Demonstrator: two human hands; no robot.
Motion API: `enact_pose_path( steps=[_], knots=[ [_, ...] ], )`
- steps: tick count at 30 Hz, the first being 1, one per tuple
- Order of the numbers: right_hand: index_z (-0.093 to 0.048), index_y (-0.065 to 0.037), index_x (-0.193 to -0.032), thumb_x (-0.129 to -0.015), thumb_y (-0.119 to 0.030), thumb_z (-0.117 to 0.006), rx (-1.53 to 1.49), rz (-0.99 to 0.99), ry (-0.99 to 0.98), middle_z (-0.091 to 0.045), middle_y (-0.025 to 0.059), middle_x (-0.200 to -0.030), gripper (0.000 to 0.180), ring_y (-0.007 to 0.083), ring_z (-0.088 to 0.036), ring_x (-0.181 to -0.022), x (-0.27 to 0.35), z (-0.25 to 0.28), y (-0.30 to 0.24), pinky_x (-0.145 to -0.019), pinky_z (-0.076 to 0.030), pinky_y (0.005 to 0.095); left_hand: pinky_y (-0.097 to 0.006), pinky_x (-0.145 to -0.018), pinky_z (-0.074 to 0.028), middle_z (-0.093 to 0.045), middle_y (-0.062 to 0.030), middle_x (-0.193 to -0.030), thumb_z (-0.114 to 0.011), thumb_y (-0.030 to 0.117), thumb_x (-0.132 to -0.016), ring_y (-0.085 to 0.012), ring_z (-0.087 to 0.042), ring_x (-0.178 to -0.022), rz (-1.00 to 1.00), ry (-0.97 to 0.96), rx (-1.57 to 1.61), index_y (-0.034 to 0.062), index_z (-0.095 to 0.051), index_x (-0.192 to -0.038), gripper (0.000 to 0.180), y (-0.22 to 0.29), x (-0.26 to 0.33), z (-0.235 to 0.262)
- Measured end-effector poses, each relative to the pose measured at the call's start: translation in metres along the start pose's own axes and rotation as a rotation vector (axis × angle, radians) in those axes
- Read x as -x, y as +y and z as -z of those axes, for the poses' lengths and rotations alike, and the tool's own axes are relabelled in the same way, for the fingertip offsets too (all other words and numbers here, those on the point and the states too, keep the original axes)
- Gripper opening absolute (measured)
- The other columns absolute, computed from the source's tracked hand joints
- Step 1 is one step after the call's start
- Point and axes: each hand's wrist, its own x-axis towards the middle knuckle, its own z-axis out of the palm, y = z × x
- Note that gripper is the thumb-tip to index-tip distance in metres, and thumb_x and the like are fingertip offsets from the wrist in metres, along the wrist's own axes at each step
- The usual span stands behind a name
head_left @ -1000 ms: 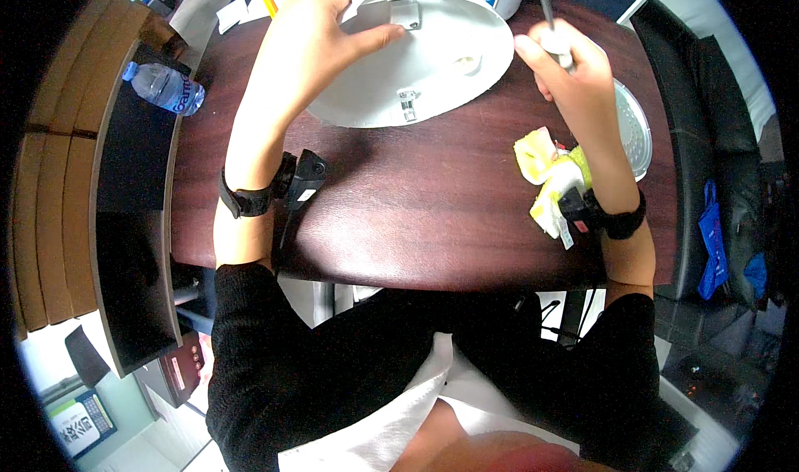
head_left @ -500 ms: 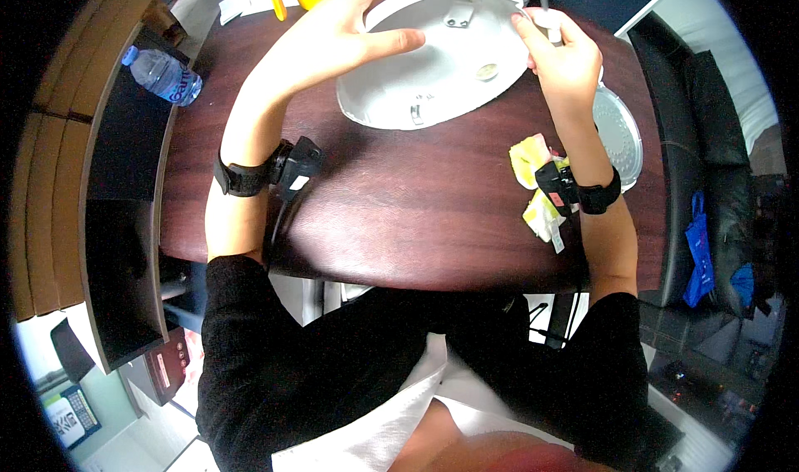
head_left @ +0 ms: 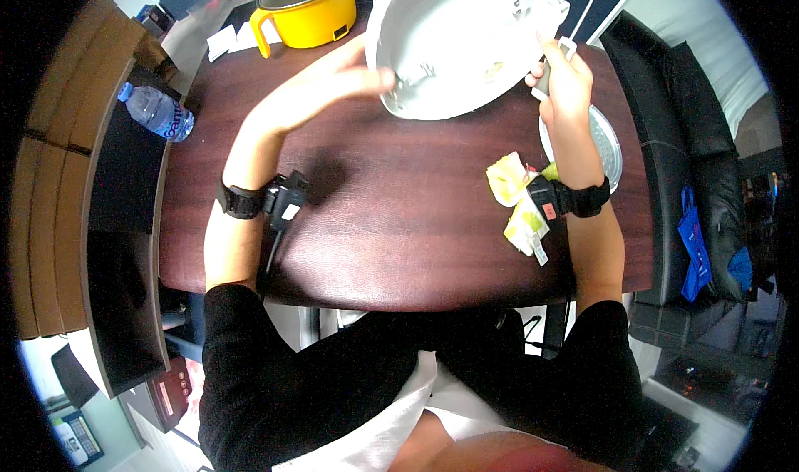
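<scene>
A large white oval plastic housing [head_left: 458,52], its hollow inner side facing me, is held up over the far part of the table. My left hand [head_left: 333,85] grips its left rim, thumb on the near edge and fingers hidden behind. Small fittings show inside the housing. My right hand [head_left: 568,81] is closed around a screwdriver [head_left: 566,49] with a grey-white handle; its thin metal shaft points up and away. The right fingers are close beside the housing's right edge; whether they touch it I cannot tell.
A yellow electric pot [head_left: 312,21] with a lid stands far left, beside white papers [head_left: 223,42]. A yellow-white cloth [head_left: 509,181] and a round perforated metal piece [head_left: 606,143] lie by my right forearm. A water bottle [head_left: 158,112] is at the left; a black sofa [head_left: 695,97] stands right.
The housing has tipped up and shifted right, with my left thumb now at its lower left rim. The screwdriver has gone from upright to leaning right. The whole view has shifted slightly.
</scene>
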Motion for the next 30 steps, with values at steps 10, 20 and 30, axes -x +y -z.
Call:
enact_pose_path(
  steps=[10, 20, 30],
  knots=[
    [-0.047, -0.005, -0.094, -0.087, -0.013, -0.054, -0.146, -0.46, -0.248, -0.049, 0.0045, -0.078, 0.012, 0.0132, -0.049, -0.059, 0.076, -0.015, 0.003, -0.049, -0.044, 0.0309, -0.034, -0.082, -0.048, -0.06, -0.0085, -0.103, -0.057, 0.034, -0.082, -0.0161, -0.059, -0.094, -0.207, 0.56, 0.411, 0.0039, -0.052, -0.118, 0.047, 0.017, 0.004, -0.003],
    [-0.049, -0.006, -0.088, -0.09, -0.02, -0.055, 0.014, -0.704, -0.431, -0.054, 0.0054, -0.079, 0.015, 0.0105, -0.048, -0.053, 0.1, -0.013, 0.018, -0.044, -0.039, 0.0255, -0.029, -0.075, -0.044, -0.056, -0.0071, -0.098, -0.06, 0.039, -0.08, -0.0148, -0.055, -0.091, -0.219, 0.774, 0.327, 0.0041, -0.053, -0.115, 0.05, 0.025, 0.007, -0.015],
    [-0.056, -0.001, -0.093, -0.086, -0.012, -0.055, 0.405, -0.853, -0.789, -0.049, 0.0015, -0.062, 0.013, 0.0087, -0.047, -0.043, 0.107, 0.023, -0.011, -0.038, -0.038, 0.0225, -0.024, -0.059, -0.044, -0.06, -0.0017, -0.074, -0.051, 0.021, -0.083, -0.0085, -0.054, -0.066, -0.133, 0.644, -0.108, -0.0002, -0.062, -0.091, 0.025, 0.031, 0.029, 0.03]
  ],
)
